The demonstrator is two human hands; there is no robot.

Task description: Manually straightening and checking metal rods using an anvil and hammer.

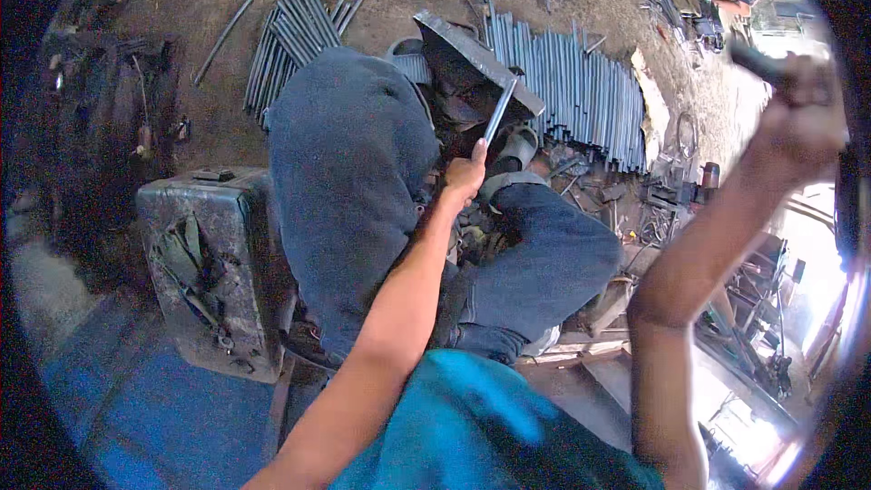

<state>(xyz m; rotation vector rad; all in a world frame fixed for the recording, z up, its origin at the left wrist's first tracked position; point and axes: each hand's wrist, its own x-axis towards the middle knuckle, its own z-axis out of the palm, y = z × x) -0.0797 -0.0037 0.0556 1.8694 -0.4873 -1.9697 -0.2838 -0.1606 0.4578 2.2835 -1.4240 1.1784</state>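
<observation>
My left hand (464, 177) is closed around a metal rod (500, 113), which slants up and away from the fist. The rod's far end rests against or just over the edge of a heavy steel beam-like block (476, 59) between my feet. My right hand (803, 118) is raised high at the right, blurred by motion. It grips what looks like a hammer (760, 63), whose dark head shows beyond the fist; most of its handle is hidden.
A wide row of metal rods (567, 82) lies beyond the block, with a crossed pile of rods (295, 36) at the far left. A battered metal box (209, 263) holding tools on top stands by my left leg. Scattered tools and scrap (667, 200) cover the right side.
</observation>
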